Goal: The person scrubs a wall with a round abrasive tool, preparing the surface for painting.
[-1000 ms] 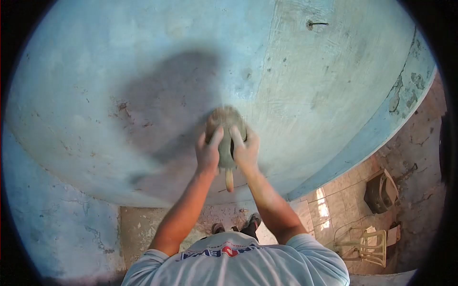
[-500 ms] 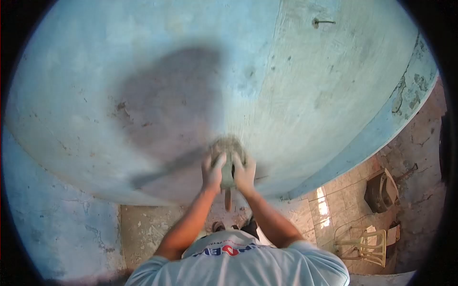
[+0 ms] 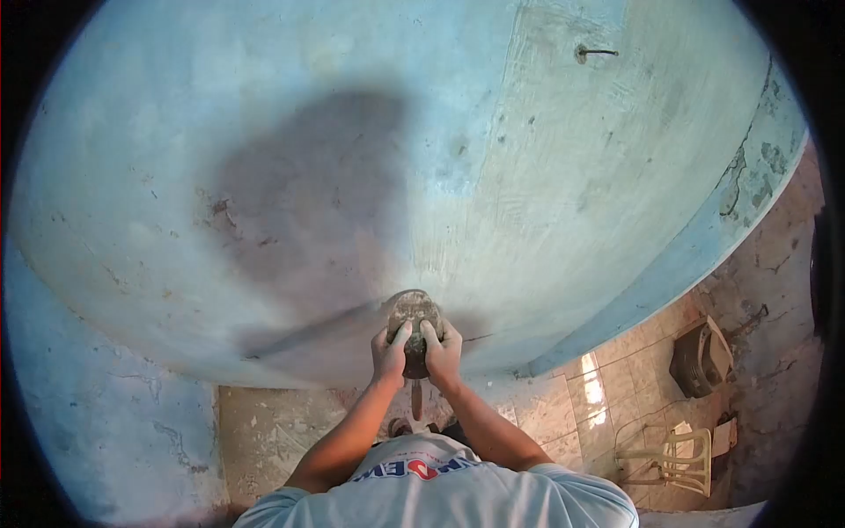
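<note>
Both hands grip a dust-caked, oval, flat-faced tool [image 3: 415,311] with a narrow brown handle pointing down toward my body. My left hand [image 3: 389,355] is closed around its left side, thumb laid over the face. On the opposite side my right hand [image 3: 444,354] clasps it in the same way, so the two thumbs lie close together. The tool's top edge is right at the pale blue wall [image 3: 554,167], low on its surface. Its exact kind I cannot tell. My fingers behind the tool are hidden.
A bent metal hook [image 3: 598,53] sticks out of the wall at upper right. Cracked paint [image 3: 738,176] marks the wall's right edge. On the tiled floor to the right are a dark bin-like container [image 3: 700,359] and a pale plastic chair [image 3: 687,458].
Both hands have brought the tool down the wall, closer to my body. Its face, blurred and more steeply angled before, now shows clearly.
</note>
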`<state>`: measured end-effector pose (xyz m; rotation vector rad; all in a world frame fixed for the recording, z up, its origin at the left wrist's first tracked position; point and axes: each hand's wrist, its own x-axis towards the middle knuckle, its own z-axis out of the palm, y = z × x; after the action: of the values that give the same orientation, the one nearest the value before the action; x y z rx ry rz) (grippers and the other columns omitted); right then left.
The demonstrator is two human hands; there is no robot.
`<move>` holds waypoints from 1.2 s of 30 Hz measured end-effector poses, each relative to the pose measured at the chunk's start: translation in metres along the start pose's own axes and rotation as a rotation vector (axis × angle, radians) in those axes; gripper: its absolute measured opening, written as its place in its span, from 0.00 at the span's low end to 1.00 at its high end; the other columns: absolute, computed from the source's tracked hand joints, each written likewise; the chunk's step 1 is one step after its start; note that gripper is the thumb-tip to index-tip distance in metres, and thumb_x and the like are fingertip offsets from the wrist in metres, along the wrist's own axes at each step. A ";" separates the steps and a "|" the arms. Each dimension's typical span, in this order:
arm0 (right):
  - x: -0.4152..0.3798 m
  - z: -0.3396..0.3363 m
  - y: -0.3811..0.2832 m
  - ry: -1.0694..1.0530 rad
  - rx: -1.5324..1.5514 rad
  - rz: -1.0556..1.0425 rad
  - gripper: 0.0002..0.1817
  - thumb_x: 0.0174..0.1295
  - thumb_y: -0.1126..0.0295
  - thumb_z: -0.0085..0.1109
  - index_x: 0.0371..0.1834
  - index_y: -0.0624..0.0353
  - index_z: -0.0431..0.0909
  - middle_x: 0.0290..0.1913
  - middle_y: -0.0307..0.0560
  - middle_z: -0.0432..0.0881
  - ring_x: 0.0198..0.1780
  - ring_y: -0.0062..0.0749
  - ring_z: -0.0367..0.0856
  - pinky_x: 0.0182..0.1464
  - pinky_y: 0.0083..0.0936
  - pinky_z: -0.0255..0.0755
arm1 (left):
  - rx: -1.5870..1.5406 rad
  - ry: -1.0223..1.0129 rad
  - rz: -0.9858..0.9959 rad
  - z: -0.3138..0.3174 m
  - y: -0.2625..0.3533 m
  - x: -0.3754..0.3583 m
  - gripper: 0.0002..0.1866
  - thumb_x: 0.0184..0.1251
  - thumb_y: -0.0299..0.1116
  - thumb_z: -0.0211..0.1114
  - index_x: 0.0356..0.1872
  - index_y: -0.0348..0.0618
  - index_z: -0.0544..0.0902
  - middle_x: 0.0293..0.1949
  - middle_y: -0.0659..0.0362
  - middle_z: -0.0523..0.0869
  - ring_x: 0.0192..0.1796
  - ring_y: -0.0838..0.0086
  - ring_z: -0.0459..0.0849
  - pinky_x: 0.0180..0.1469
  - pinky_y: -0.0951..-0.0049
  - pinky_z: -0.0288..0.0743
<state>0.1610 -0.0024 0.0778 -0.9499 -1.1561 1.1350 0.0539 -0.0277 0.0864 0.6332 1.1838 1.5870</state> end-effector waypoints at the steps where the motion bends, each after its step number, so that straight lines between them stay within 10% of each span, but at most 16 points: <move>1: 0.005 0.003 -0.004 0.005 -0.002 -0.006 0.15 0.77 0.71 0.59 0.58 0.73 0.84 0.46 0.45 0.89 0.49 0.24 0.81 0.54 0.27 0.77 | -0.009 0.003 0.049 0.004 0.003 0.005 0.18 0.78 0.34 0.67 0.63 0.36 0.84 0.55 0.59 0.87 0.56 0.71 0.85 0.61 0.65 0.78; 8: 0.070 0.039 -0.124 -0.079 0.055 -0.159 0.14 0.77 0.70 0.60 0.57 0.70 0.83 0.44 0.48 0.89 0.45 0.29 0.82 0.50 0.31 0.77 | -0.103 -0.081 0.178 0.053 0.137 0.016 0.14 0.78 0.38 0.70 0.50 0.37 0.86 0.45 0.63 0.87 0.46 0.78 0.83 0.51 0.69 0.78; 17: 0.005 0.004 0.003 -0.003 -0.078 -0.091 0.17 0.76 0.74 0.57 0.63 0.72 0.82 0.49 0.46 0.88 0.51 0.26 0.81 0.56 0.29 0.77 | -0.010 0.064 0.057 -0.002 -0.012 -0.001 0.17 0.78 0.39 0.70 0.56 0.35 0.86 0.48 0.62 0.88 0.49 0.76 0.84 0.55 0.70 0.77; 24: 0.066 0.047 -0.134 -0.044 -0.032 -0.230 0.14 0.76 0.67 0.61 0.51 0.71 0.82 0.35 0.50 0.84 0.36 0.30 0.77 0.42 0.36 0.74 | -0.072 -0.084 0.248 0.046 0.131 0.023 0.17 0.78 0.38 0.70 0.57 0.35 0.86 0.49 0.62 0.88 0.50 0.76 0.84 0.54 0.70 0.78; 32: 0.000 0.016 -0.002 0.007 -0.032 -0.020 0.17 0.77 0.70 0.59 0.60 0.70 0.82 0.48 0.52 0.90 0.51 0.32 0.85 0.59 0.30 0.77 | 0.007 0.049 0.067 -0.006 0.016 -0.002 0.17 0.78 0.35 0.69 0.59 0.33 0.86 0.54 0.59 0.88 0.54 0.73 0.85 0.59 0.67 0.78; 36: 0.029 0.028 -0.048 -0.013 -0.083 -0.142 0.15 0.76 0.70 0.59 0.58 0.70 0.84 0.45 0.52 0.90 0.49 0.29 0.85 0.56 0.30 0.78 | -0.034 0.010 0.165 0.015 0.058 0.010 0.16 0.77 0.35 0.70 0.56 0.34 0.87 0.48 0.61 0.89 0.50 0.74 0.85 0.55 0.67 0.78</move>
<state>0.1419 0.0173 0.1342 -0.9096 -1.2684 0.9870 0.0393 -0.0128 0.1435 0.7168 1.1338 1.7468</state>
